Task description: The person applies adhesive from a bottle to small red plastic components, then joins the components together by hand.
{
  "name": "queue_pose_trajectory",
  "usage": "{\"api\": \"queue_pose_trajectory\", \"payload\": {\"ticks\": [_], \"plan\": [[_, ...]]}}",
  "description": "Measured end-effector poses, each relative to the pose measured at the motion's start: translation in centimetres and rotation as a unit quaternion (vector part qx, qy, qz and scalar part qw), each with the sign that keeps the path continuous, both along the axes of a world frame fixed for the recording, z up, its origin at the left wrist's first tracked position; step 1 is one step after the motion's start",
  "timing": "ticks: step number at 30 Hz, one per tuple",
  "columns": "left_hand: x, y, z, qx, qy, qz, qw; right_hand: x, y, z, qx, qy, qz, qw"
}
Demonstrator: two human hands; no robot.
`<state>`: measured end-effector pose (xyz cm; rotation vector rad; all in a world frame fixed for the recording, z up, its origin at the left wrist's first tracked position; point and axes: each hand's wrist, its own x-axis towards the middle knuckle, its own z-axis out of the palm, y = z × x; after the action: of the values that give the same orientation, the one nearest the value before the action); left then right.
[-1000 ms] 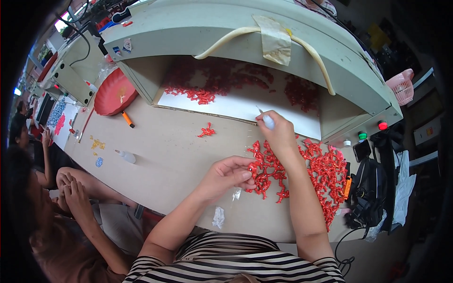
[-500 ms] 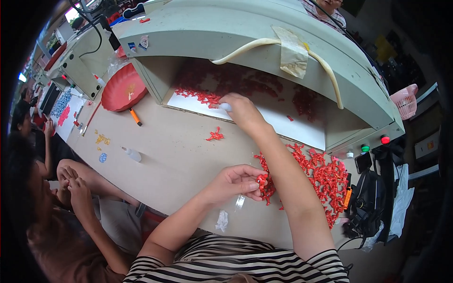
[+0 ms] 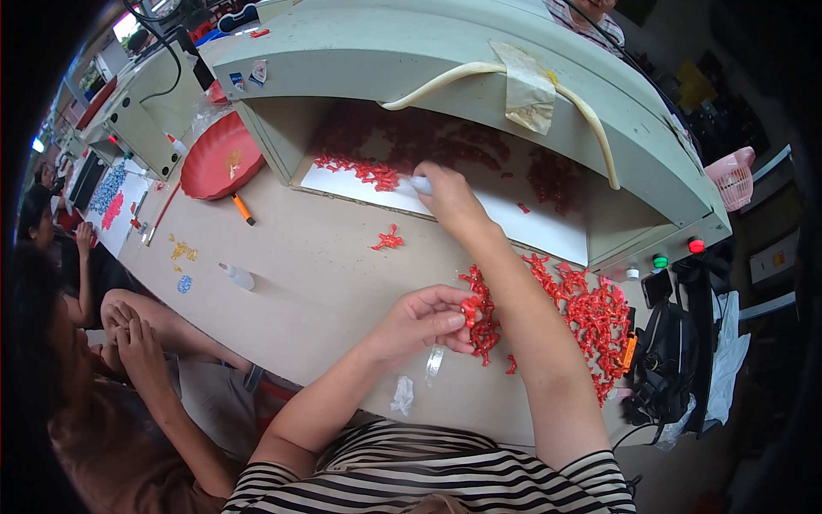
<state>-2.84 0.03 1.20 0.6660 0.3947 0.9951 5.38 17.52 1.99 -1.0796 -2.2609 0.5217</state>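
Observation:
Between the thumb and fingers of my left hand [image 3: 413, 330] is a small red plastic figure [image 3: 470, 310], held above the table. My right hand [image 3: 452, 199] reaches into the opening of the grey-green cabinet [image 3: 360, 75], closed around a small white squeeze bottle [image 3: 419, 184]. The bottle's tip points toward a heap of small red parts [image 3: 355, 170] on a white sheet [image 3: 342, 183]. A pile of red figures [image 3: 591, 321] lies to the right of my right forearm, and a smaller bunch of them [image 3: 484, 334] sits beside my left fingertips.
One red figure cluster [image 3: 388, 238] lies mid-table. A second squeeze bottle [image 3: 237, 276], an orange-handled cutter [image 3: 244, 210] and a red basin [image 3: 224, 163] are on the left. Crumpled tissue [image 3: 402, 395] lies near me. A co-worker's hands [image 3: 137, 338] are at the left.
My right hand has shifted slightly right with the squeeze bottle, away from the heap of red parts. My left hand still holds the red figure, a little higher in view.

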Motion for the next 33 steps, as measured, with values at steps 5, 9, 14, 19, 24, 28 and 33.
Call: {"api": "queue_pose_trajectory", "payload": {"ticks": [5, 9, 14, 19, 24, 28, 33], "plan": [[0.0, 0.5, 0.1, -0.055, -0.046, 0.048, 0.996, 3.1, -2.1, 0.9, 0.031, 0.080, -0.030, 0.996], [-0.1, 0.5, -0.3, -0.092, -0.050, 0.103, 0.989, 5.9, -6.4, 3.4, -0.309, 0.314, -0.058, 0.896], [0.4, 0.3, 0.1, -0.085, -0.012, 0.119, 0.989, 8.2, -12.0, 4.2, -0.362, 0.425, -0.094, 0.824], [1.2, 0.0, 0.5, -0.053, 0.095, 0.152, 0.982, 9.2, -14.7, 2.9, -0.342, 0.452, -0.117, 0.816], [1.7, -0.1, 0.4, -0.032, 0.128, 0.151, 0.980, 9.6, -15.6, 2.4, -0.321, 0.446, -0.104, 0.829], [1.8, -0.2, 0.2, -0.026, 0.119, 0.151, 0.981, 9.5, -15.9, 3.4, -0.341, 0.421, -0.104, 0.834], [1.7, -0.3, 0.3, -0.026, 0.121, 0.151, 0.981, 9.8, -16.1, 3.2, -0.329, 0.407, -0.090, 0.847]]}}
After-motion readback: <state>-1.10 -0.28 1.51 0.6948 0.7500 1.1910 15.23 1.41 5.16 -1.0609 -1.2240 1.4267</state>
